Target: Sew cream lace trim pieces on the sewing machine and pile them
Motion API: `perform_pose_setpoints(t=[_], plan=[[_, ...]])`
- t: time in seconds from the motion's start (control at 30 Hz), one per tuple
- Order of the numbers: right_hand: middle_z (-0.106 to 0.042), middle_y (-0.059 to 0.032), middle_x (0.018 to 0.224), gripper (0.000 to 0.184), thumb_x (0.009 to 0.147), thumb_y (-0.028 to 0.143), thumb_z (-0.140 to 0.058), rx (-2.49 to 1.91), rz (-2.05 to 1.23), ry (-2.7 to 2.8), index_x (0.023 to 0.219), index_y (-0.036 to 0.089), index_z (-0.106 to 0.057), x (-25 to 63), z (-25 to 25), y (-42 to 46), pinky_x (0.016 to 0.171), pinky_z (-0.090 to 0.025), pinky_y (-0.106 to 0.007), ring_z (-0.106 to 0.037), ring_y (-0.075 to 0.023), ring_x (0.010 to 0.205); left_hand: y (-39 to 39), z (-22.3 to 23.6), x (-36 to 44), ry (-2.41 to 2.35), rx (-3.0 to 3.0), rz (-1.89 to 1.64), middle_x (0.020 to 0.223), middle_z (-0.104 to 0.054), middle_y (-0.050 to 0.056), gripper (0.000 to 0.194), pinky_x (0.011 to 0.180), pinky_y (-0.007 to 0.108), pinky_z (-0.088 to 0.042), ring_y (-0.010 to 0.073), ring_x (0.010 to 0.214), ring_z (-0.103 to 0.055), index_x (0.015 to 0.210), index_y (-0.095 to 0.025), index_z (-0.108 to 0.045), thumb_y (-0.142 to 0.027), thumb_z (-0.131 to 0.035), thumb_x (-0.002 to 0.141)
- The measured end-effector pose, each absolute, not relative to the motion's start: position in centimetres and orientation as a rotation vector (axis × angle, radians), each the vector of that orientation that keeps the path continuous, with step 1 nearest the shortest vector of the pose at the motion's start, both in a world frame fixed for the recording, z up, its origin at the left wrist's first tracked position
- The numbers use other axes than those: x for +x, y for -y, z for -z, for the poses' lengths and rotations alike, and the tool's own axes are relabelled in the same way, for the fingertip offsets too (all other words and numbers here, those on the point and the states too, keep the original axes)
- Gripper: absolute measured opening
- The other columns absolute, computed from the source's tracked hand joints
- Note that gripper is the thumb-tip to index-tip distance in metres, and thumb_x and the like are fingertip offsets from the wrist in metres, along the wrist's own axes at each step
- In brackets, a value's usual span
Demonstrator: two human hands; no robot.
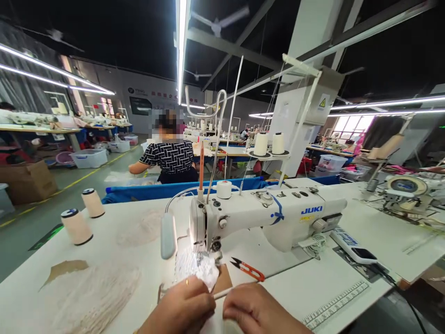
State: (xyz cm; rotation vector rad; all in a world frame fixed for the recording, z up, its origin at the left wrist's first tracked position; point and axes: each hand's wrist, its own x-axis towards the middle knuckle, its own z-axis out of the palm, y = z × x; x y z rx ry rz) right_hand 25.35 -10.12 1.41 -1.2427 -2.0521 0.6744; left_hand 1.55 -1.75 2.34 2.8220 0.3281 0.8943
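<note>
My left hand (182,306) is closed on a piece of white lace fabric (198,269) that runs under the needle of a white JUKI sewing machine (267,213). My right hand (259,310) lies beside it, fingers curled over the fabric's near edge, and a thin stick (225,292) pokes out between the two hands. Red-handled thread snips (248,269) lie on the table just right of the needle, beyond my right hand.
Two cream thread cones (76,226) stand at the left of the white table (347,278), with a pile of lace pieces (93,292) in front. A remote-like controller (351,243) lies at the right. A seated person (170,155) works beyond the blue bin (181,188).
</note>
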Motion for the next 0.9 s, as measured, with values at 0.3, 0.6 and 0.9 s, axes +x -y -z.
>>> perform_pose_setpoints(t=[0.3,0.6,0.9], plan=[[-0.067,-0.0108,0.089,0.035,0.113,0.032,-0.036,-1.720,0.044,1.913,0.087,0.023,-0.058,30.8,2.2,8.6,0.074,-0.054,-0.041,-0.065,-0.0282,0.083,2.3,-2.8,0.5,-0.738,2.638,-0.743,0.074,-0.068,0.000,0.030,0.064,0.024,-0.045,0.0157,0.068,-0.064,0.079,-0.022,-0.068,-0.019,-0.050,0.102],[-0.078,0.0013,0.091,0.004,0.105,0.030,-0.061,-1.601,-0.244,2.137,0.108,0.028,-0.060,24.2,-1.7,10.9,0.064,-0.045,-0.027,-0.075,-0.0215,0.077,2.0,-2.4,0.3,-0.802,2.661,-0.754,0.073,-0.070,0.000,0.028,0.064,0.026,-0.044,0.0170,0.068,-0.064,0.082,-0.021,-0.070,-0.019,-0.051,0.102],[-0.074,-0.0016,0.082,0.018,0.105,0.028,-0.056,-1.669,0.101,2.178,0.088,0.025,-0.060,21.3,0.7,8.2,0.056,-0.031,-0.028,-0.071,-0.0190,0.062,1.9,-2.4,0.4,-0.800,2.563,-0.716,0.076,-0.073,0.001,0.029,0.067,0.026,-0.045,0.0172,0.071,-0.066,0.081,-0.021,-0.068,-0.022,-0.048,0.102]])
